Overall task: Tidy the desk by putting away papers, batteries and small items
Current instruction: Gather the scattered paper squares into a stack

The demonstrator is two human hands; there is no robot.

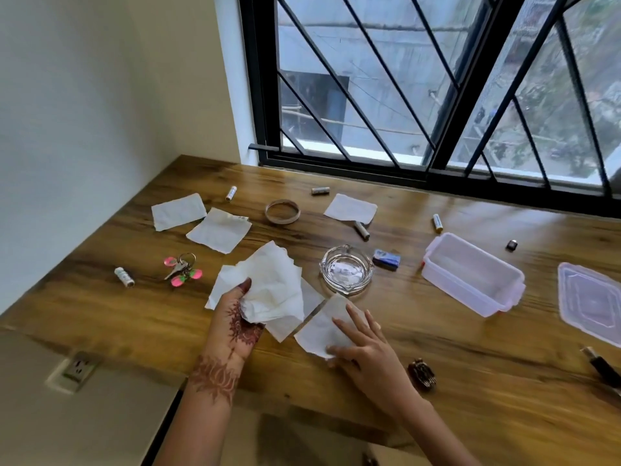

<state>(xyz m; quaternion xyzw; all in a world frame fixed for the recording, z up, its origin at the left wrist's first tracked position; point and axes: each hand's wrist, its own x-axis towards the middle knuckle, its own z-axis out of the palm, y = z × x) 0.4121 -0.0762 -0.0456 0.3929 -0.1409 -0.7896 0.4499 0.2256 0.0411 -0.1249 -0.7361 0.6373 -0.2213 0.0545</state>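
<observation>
A room in a home. A wooden surface (437, 338) sits beneath a barred window (420, 89). Keys (181, 269) and a glass ashtray (346, 269) lie about.

The wooden table (437, 351) carries loose papers (178, 211), batteries (124, 276), keys (181, 269), a ring (282, 212), an ashtray (346, 274), a box (472, 274) and a lid (591, 301).

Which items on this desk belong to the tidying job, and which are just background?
Job items: loose papers, paper stack in left hand, sheet under right hand, batteries, keys, tape ring, open plastic container, its lid.

Background: window grille, wall socket, wooden desk.
</observation>
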